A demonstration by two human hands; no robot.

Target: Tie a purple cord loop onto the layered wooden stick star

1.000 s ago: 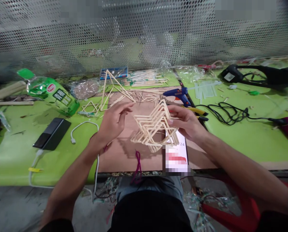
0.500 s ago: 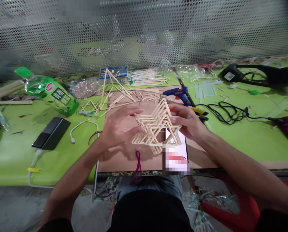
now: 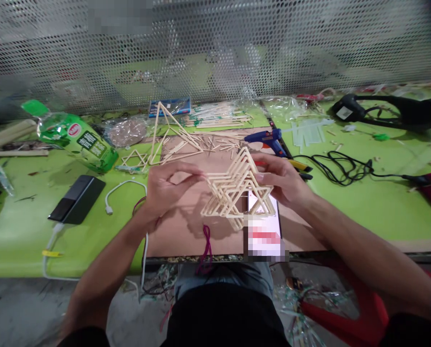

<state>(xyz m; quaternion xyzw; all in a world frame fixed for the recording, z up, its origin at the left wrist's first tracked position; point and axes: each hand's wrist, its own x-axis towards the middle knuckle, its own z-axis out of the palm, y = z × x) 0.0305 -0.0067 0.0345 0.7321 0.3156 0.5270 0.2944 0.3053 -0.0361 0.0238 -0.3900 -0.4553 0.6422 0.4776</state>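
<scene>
Holding a layered stick frame [image 3: 237, 190] between both hands, the person has it raised just above the brown board [image 3: 186, 231] in the middle of the picture. The left hand [image 3: 163, 188] pinches the frame's left corner between thumb and fingertips, the other fingers curled. The right hand [image 3: 283, 183] clasps the right side, with the thumb laid against the upper sticks.

The frame looks light and brittle where the sticks cross. A soft pinch at the corners should serve better than pressure along a stick's middle, and both hands should turn it together so nothing twists apart.

A blue glue gun [image 3: 266, 139] lies just beyond the right hand. A tall stick triangle [image 3: 166, 130] stands at upper centre-left, and a green bottle [image 3: 76, 137] lies at upper left. A black cable [image 3: 341, 168] snakes over the green bench [image 3: 363, 207] at right.
</scene>
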